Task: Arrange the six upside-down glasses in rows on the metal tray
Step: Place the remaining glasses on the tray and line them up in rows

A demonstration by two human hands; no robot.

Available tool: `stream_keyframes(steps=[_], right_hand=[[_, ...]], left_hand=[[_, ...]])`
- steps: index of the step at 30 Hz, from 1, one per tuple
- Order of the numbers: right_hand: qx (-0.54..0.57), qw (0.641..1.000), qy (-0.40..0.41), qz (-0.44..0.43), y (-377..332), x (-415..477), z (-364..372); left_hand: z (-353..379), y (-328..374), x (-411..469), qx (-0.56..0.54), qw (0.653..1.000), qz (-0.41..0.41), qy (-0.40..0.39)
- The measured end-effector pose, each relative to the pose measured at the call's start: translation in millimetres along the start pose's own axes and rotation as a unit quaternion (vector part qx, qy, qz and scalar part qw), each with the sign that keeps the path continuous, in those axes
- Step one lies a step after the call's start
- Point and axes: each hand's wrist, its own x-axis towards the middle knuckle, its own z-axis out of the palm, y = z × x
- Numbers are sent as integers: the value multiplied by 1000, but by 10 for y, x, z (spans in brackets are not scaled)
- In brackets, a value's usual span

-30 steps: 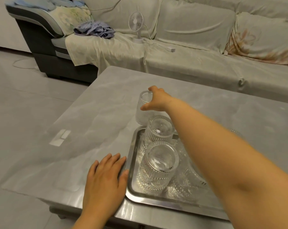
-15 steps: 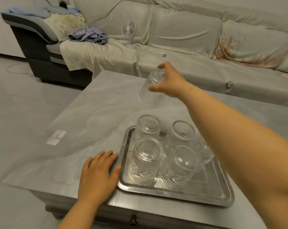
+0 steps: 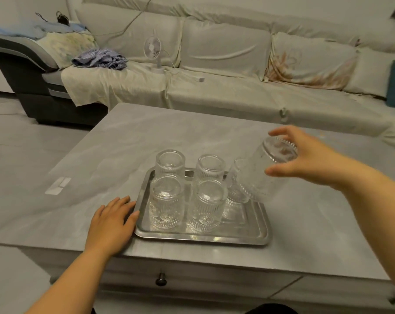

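Observation:
A metal tray (image 3: pixel 242 234) lies near the front edge of the grey table. Several ribbed clear glasses stand upside down on it: two at the back (image 3: pixel 170 164) (image 3: pixel 211 167), two at the front (image 3: pixel 167 203) (image 3: pixel 206 206), and one at the back right (image 3: pixel 236 193), partly hidden. My right hand (image 3: pixel 305 157) grips the base of another upside-down glass (image 3: pixel 262 175), held tilted in the air above the tray's right side. Flat on the table lies my left hand (image 3: pixel 111 225), its fingers touching the tray's left rim.
The grey table (image 3: pixel 124 143) has a drawer knob (image 3: pixel 161 279) on its front. A sofa with a cloth cover (image 3: pixel 214 91) runs behind it, carrying a small white fan (image 3: pixel 153 52) and a crumpled blue cloth (image 3: pixel 99 60).
My right hand has carried the glass from beyond the tray's far left across to above the tray's right side. The view pulled back. My left hand stayed against the tray.

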Motion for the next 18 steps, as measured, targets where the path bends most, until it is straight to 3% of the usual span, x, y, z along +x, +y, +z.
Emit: stream_keyframes(steps=[6,18], right_hand=[[12,999,-31,42,361,-157,394],[-13,996,-69,47,574,-117,818]], left_hand=[[2,39,-20,3,1000,6,5],[15,34,2,27,999,15,13]])
